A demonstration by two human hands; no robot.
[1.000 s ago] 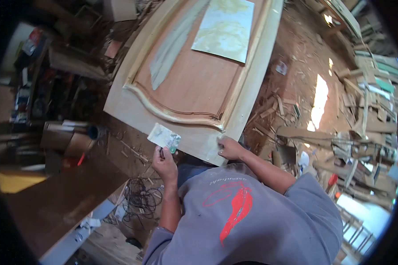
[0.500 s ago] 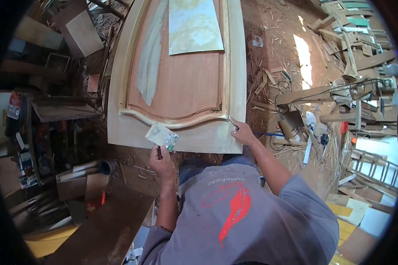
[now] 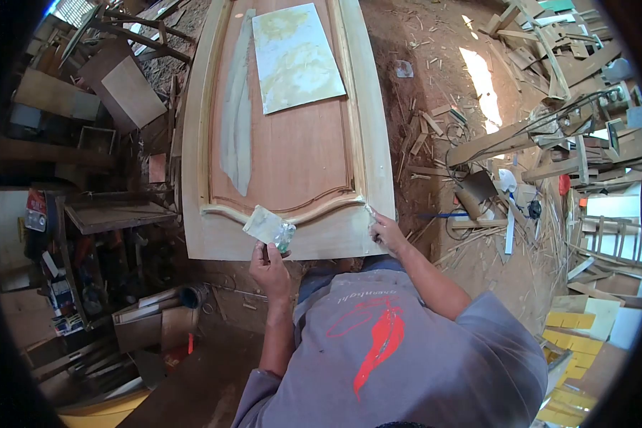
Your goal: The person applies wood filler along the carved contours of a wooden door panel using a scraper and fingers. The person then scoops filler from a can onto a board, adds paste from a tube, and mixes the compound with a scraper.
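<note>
A wooden door panel [image 3: 307, 157] with a raised curved moulding [image 3: 328, 207] lies in front of me. My left hand [image 3: 271, 267] pinches a small cream-coloured card [image 3: 265, 225] by its lower edge. Whitish and greenish smears cover the card's right end, and it is held over the near edge of the door. My right hand [image 3: 386, 234] is closed at the door's near right corner, its fingertips by the end of the moulding. Pale smeared filler shows on the wood there. Whatever the right fingers hold, if anything, is too small to make out.
A stained white sheet [image 3: 299, 60] and a long grey-white strip [image 3: 238, 128] lie on the door. Wood scraps [image 3: 424, 132] litter the earth floor at right. A wooden frame [image 3: 114, 214] and shelves of tools stand at left; a timber beam [image 3: 492, 148] is at right.
The view has shifted, so the door appears lower and more of its far part shows. My right hand has drawn slightly nearer to me along the corner. My left hand keeps the card.
</note>
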